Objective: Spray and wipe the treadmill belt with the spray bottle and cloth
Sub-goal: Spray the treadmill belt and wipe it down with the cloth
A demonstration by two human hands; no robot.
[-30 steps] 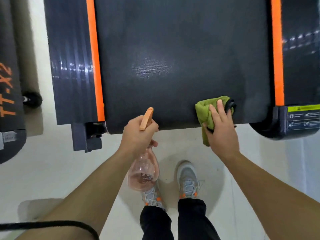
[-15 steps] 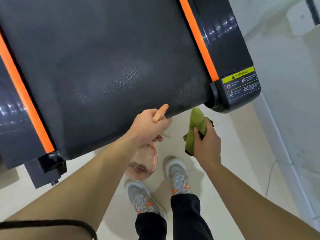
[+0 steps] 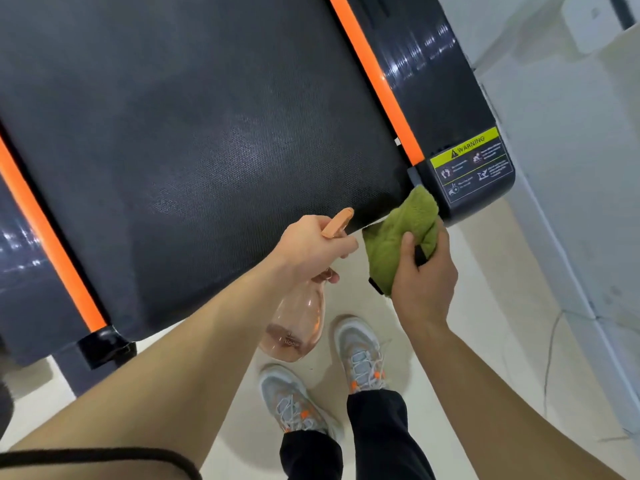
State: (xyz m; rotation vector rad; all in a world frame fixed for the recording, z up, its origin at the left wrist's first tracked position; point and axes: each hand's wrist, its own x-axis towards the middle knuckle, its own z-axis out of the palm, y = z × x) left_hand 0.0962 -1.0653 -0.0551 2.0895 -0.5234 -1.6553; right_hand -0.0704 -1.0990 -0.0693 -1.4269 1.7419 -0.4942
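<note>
Your L hand [image 3: 311, 244] grips the spray bottle [image 3: 298, 323] by its neck, at the near edge of the belt [image 3: 207, 133]. R hand [image 3: 422, 282] clutches the cloth [image 3: 401, 230] at the belt's rt corner. Looks like the wipe step; next, press the cloth flat & sweep across.

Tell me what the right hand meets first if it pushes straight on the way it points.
The right hand, green cloth leading, would likely meet the treadmill belt at its near right corner, beside the black end cap. Whether the cloth already touches is unclear.
</note>
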